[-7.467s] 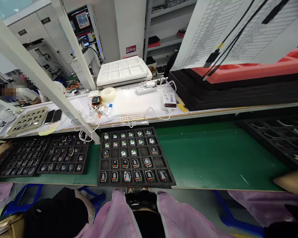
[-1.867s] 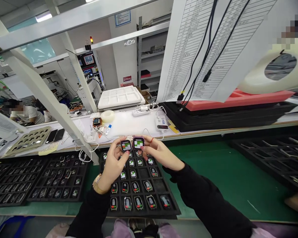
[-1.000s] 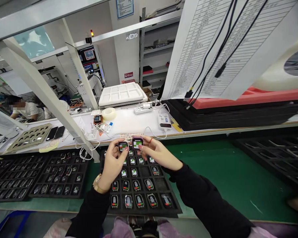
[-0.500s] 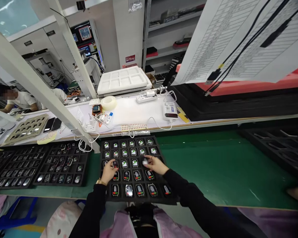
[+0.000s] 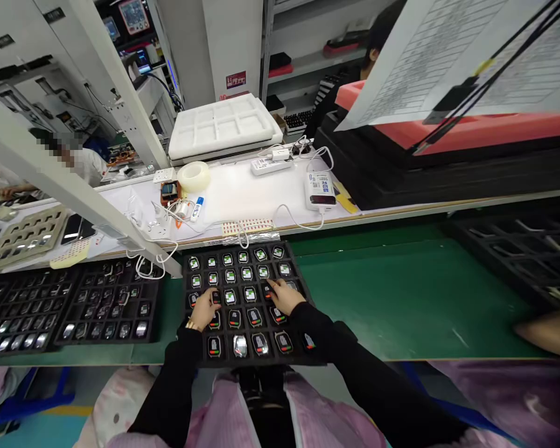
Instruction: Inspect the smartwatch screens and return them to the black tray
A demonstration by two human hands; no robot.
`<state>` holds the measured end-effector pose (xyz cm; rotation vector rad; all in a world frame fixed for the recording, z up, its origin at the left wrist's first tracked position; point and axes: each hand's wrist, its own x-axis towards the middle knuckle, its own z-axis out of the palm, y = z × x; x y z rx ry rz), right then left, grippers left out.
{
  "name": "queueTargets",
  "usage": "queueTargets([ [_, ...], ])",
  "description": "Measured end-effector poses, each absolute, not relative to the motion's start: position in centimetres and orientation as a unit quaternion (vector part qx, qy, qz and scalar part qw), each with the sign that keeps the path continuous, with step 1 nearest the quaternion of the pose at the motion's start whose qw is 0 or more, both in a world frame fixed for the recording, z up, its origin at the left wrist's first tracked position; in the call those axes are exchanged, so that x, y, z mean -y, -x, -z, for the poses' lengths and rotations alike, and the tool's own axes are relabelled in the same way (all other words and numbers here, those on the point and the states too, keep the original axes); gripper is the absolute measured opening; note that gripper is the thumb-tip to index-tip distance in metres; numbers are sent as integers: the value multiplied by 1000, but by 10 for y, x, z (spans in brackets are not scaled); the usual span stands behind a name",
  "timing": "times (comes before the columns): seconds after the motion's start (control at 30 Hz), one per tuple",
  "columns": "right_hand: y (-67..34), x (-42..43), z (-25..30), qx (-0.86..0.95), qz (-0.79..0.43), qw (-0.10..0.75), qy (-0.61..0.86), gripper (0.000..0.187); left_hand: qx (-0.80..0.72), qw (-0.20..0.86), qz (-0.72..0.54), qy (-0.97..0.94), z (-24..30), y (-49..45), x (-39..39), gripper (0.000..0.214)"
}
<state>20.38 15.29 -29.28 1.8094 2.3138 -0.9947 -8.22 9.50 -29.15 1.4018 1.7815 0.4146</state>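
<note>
A black foam tray (image 5: 315,358) lies before me on the green bench, its pockets filled with rows of square smartwatches. Upper-row screens show green and white; lower ones are dark with red and green marks. At the tray's left side my left hand (image 5: 203,310) has thumb and index finger around the edges of a dark-screened smartwatch (image 5: 216,297). On the right, in the same row, my right hand (image 5: 286,297) pinches another smartwatch (image 5: 267,290), partly covered by its fingers. Both watches sit at their pockets; whether they are lifted, I cannot tell.
More trays of watches stand left (image 5: 107,305) and right (image 5: 518,249). A raised shelf holds a tape roll (image 5: 194,177), a white charger box (image 5: 320,190) and cables. A white post (image 5: 135,218) rises at left. Another person's arm (image 5: 548,330) reaches in at right.
The camera view has tilted and shifted slightly. Under my right hand the watch's face looked pale before and now looks dark with red. My left hand stays at the same watch.
</note>
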Motion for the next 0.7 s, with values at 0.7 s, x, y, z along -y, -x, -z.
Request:
queueTargets([
  [0.7,-142,-156,297,-737,342,32,-582,30,-773,282,-203,-530,280,70,-35,27],
])
